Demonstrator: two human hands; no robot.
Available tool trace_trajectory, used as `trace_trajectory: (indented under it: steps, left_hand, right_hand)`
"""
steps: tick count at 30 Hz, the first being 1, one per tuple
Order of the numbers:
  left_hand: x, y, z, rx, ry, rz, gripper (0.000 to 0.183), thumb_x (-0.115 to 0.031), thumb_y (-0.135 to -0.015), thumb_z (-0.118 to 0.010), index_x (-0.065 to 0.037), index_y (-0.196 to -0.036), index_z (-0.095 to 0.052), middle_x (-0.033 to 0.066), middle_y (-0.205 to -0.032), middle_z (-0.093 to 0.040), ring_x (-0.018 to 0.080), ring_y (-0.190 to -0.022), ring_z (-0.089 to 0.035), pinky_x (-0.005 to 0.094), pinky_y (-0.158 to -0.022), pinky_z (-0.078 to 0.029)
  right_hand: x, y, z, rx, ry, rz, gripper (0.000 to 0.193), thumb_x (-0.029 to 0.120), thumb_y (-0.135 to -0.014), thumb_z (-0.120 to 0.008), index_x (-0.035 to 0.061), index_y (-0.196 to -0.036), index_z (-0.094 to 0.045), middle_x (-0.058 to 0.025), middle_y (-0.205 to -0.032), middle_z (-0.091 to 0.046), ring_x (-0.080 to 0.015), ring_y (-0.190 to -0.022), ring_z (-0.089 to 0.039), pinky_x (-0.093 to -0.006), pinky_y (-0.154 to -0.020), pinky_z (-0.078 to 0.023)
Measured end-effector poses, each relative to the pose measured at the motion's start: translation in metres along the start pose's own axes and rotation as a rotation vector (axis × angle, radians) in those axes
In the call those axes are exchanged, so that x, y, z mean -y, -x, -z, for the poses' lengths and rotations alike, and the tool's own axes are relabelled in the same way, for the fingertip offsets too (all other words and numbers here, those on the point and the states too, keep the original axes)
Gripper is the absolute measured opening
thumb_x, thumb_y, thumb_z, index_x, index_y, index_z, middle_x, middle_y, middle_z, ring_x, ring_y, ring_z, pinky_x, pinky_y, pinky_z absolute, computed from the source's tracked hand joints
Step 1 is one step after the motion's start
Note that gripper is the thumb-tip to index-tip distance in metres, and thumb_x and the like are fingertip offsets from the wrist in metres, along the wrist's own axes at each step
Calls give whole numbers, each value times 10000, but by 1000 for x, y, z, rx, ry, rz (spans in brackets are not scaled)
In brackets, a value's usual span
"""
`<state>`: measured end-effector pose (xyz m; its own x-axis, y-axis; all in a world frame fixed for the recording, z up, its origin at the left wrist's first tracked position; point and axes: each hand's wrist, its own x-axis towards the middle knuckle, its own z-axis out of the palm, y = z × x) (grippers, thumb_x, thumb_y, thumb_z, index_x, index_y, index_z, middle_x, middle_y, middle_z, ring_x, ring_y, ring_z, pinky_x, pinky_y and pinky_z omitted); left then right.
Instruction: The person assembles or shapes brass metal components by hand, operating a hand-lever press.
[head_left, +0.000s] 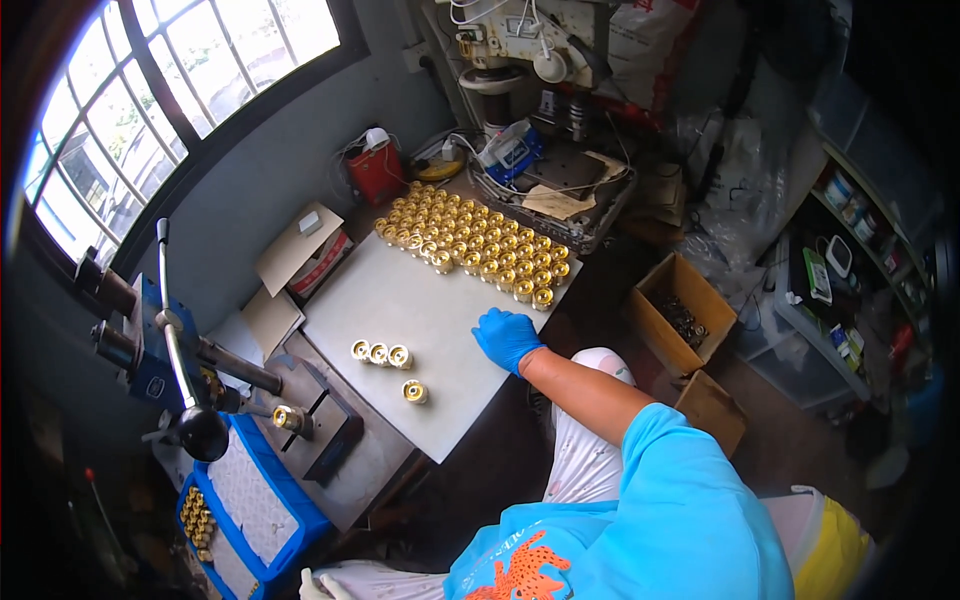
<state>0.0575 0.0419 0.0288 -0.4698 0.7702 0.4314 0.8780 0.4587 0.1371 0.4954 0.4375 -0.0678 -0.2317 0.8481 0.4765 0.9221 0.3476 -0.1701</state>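
Observation:
My right hand, in a blue glove, rests at the right edge of the pale board. Its fingers look curled in, and whatever they may hold is hidden. Beyond it, many brass fittings stand in close rows. Nearer on the board are a short row of three fittings and a single fitting. Another fitting sits at the base of the blue lever press. At the lower edge, my left hand appears whitish and gloved, partly cut off; its grip cannot be made out.
A blue tray with brass pieces stands below the press, whose black-knobbed lever sticks out. Behind the rows stand a machine and a red box. A wooden box of small metal parts is on the right.

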Motion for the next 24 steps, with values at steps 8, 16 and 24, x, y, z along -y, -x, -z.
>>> trace_trajectory:
  steps: [8,16,24]
  left_hand:
    - [8,6,-1,-44,5,-20,322,-273,-942,-686,-25,-1144,-724,197,-1058,-714,385,-959,-662,461,-896,-521]
    - [-1,3,0,-38,23,-23,305,-249,-942,-683,-25,-1144,-722,197,-1059,-712,390,-959,-658,465,-899,-517]
    - [-2,1,2,-44,27,-40,293,-238,-942,-689,-27,-1143,-724,190,-1050,-713,380,-936,-662,456,-873,-527]
  right_hand:
    - [-42,-6,19,83,-75,-355,411,405,-937,-589,62,-768,-741,-181,-752,-701,-385,-695,-687,-521,-621,-536]
    - [-48,-7,26,168,-108,-522,409,431,-934,-583,66,-853,-750,-183,-876,-724,-402,-766,-706,-522,-684,-558]
    - [-35,-17,28,159,-124,-481,385,398,-940,-584,62,-838,-742,-188,-874,-722,-401,-775,-701,-520,-693,-555]
